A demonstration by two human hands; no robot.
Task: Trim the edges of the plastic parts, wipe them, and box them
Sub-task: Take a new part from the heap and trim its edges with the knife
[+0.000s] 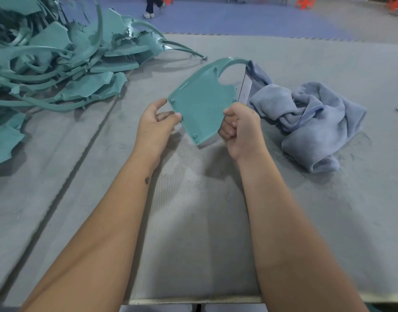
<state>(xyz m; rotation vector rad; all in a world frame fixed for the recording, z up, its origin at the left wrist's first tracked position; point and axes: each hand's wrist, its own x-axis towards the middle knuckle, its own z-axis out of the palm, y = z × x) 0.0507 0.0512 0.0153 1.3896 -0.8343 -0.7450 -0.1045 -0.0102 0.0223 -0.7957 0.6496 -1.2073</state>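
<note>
A person holds a teal plastic part (201, 104) above a grey table (283, 199), between both hands, near the middle of the scene. The left hand (156, 124) pinches the part's left corner between thumb and fingers, the other fingers loosely spread. The right hand (240, 129) is curled in a fist around the handle of a flat metal blade (245, 90), which stands upright against the part's right edge; the fist sits just beside that edge, near its lower corner.

The part looks thin, light and fairly stiff, a flat panel with small screw bosses and a slim curved arm arching off its far end toward the right. That arm is judged the weak spot, likely to flex or snap, so the broad flat corner where the left hand pinches seems the safest hold. The glossy surface may be slippery, and freshly cut rims could be sharp.

A crumpled blue cloth (310, 122) lies on the table just right of the blade, ready for wiping. A heap of teal parts and scraps (58, 64) fills the far left. No box is in view.
</note>
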